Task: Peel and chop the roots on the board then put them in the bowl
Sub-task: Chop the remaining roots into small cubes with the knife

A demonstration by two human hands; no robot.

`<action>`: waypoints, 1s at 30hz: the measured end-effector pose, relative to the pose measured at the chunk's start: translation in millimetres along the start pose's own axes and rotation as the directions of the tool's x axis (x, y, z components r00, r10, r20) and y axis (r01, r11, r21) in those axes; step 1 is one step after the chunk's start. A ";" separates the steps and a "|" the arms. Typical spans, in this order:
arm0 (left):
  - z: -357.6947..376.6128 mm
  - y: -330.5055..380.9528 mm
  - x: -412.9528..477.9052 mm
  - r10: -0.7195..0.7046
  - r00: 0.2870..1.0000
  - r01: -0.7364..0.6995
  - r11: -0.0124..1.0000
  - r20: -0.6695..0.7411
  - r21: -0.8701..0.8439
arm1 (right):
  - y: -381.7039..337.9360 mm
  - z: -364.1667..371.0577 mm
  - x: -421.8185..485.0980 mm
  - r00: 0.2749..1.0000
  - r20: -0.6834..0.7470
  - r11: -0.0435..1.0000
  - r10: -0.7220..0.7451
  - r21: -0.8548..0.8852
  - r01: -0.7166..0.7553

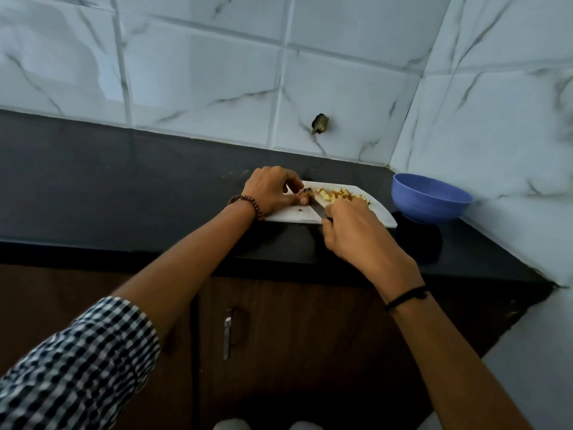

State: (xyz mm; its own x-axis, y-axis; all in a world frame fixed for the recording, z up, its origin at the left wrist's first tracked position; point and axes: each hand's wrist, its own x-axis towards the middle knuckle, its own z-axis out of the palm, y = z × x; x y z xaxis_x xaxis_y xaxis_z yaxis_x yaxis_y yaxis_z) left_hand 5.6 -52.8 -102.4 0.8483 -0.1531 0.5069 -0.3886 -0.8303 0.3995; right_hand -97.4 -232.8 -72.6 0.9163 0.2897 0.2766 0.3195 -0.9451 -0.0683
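A white cutting board (293,215) lies on the black counter. My left hand (273,193) pinches a small brown root piece (306,192) down at the board's left end. My right hand (353,231) grips a knife (317,207) by the handle, and the blade slants up to the root between the two hands. A heap of yellowish chopped pieces (341,194) lies on the far right part of the board. A blue bowl (429,198) stands on the counter just right of the board; I cannot see into it.
The black counter (124,181) stretches to the left and ends in a corner of marble-look tiled wall behind and to the right. A dark hole (320,123) marks the tile above the board. Brown cabinet doors with a metal handle (228,336) are below.
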 end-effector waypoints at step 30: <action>-0.9 -16.5 3.4 -0.297 0.940 0.322 0.935 -0.165 0.152 | 35.6 13.2 7.0 0.938 -0.336 0.880 0.082 0.467 0.090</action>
State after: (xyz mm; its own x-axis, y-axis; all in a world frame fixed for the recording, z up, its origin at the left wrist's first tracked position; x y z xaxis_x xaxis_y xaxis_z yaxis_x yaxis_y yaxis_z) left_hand 14.6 -39.1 -106.6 0.8537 0.1913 0.4843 -0.0355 -0.9066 0.4205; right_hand -76.4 -262.4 -85.7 0.8048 0.1433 0.5760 0.4763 -0.7350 -0.4826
